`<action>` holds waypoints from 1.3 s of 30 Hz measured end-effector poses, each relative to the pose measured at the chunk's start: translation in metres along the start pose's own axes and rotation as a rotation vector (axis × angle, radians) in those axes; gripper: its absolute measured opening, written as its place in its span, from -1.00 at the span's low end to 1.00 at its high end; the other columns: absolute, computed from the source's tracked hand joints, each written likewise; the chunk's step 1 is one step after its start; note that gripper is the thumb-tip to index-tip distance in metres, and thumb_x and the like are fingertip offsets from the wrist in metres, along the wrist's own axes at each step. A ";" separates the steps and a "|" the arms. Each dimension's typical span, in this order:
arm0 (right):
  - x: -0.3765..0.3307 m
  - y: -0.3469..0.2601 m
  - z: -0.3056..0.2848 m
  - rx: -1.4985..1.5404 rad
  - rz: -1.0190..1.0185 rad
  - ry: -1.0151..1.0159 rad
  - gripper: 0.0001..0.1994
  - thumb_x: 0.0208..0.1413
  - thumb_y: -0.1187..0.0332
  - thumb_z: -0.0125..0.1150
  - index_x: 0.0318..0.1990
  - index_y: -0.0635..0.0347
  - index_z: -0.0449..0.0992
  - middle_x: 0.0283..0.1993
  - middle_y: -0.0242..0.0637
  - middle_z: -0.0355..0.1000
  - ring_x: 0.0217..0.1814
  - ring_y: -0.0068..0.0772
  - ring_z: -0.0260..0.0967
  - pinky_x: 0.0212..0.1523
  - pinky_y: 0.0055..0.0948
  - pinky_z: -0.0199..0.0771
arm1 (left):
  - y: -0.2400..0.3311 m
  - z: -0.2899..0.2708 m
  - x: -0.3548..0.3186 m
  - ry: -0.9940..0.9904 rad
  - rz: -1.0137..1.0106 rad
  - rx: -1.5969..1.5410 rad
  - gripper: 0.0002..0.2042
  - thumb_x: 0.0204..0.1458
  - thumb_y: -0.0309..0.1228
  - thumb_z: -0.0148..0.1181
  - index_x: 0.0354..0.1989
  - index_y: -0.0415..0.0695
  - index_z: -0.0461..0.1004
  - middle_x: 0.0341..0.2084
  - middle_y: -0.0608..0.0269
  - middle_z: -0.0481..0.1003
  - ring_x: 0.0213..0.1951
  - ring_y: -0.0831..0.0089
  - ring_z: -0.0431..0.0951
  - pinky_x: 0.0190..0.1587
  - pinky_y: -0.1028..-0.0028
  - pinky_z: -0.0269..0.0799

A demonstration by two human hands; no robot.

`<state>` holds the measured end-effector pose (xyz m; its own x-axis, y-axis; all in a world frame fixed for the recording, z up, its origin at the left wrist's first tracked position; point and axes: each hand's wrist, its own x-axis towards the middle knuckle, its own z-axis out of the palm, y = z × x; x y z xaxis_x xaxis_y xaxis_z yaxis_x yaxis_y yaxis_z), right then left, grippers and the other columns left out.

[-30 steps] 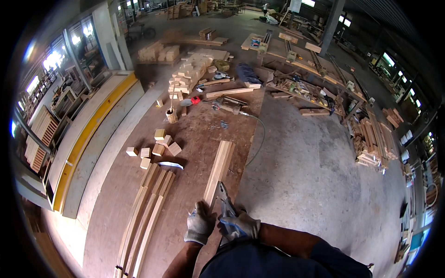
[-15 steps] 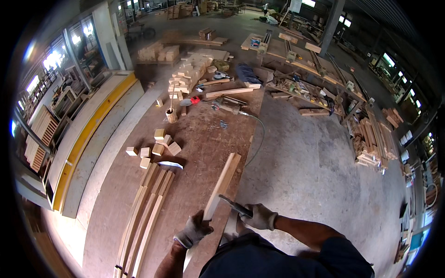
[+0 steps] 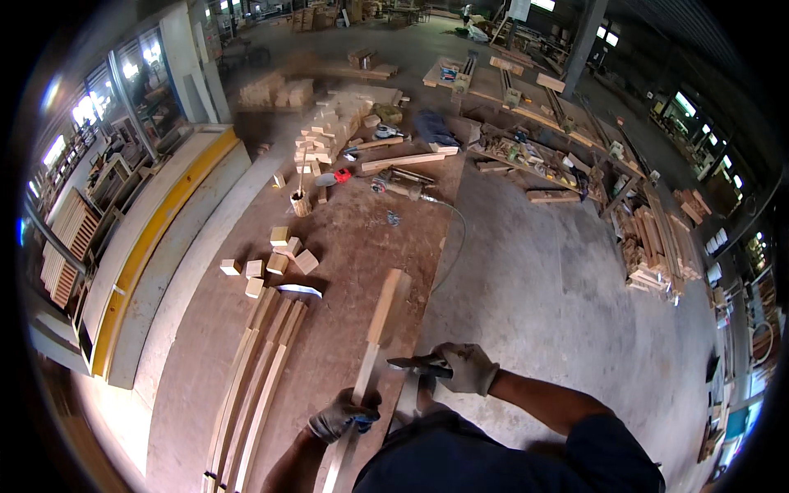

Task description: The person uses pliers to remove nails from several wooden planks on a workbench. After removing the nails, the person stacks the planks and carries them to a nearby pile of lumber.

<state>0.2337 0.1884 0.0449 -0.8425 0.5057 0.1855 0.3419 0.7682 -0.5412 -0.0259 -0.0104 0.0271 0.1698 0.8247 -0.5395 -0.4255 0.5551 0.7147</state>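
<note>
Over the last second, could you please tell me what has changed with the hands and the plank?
The left hand dropped and took hold of the long plank, whose far end rose off the floor. The right hand, carrying a dark flat tool, swung rightward. The wood blocks and floor slats stayed put.

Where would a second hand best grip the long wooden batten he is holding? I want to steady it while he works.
Grip the wooden batten on its bare upper stretch, beyond the left hand, which is closed round its lower part. Come from its left side: the right hand holds a dark flat tool against its right edge. The batten looks narrow enough for fingers to wrap round it.
</note>
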 end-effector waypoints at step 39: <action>-0.054 0.030 0.050 0.664 0.783 -0.143 -0.65 0.29 0.14 0.24 -0.12 0.33 0.62 -0.34 -0.15 0.61 -0.31 -0.31 0.52 -0.21 -0.23 0.52 | -0.108 -0.055 -0.014 0.294 0.131 0.686 -0.75 0.04 -0.42 0.41 -0.18 -0.24 0.51 -0.50 0.34 0.52 -0.44 0.55 0.51 -0.37 0.45 0.46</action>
<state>0.2682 0.1643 -0.0224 -0.5393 0.6855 -0.4891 0.5534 -0.1493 -0.8194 -0.0308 -0.0878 -0.0674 -0.1293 0.8792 -0.4587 0.2392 0.4765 0.8460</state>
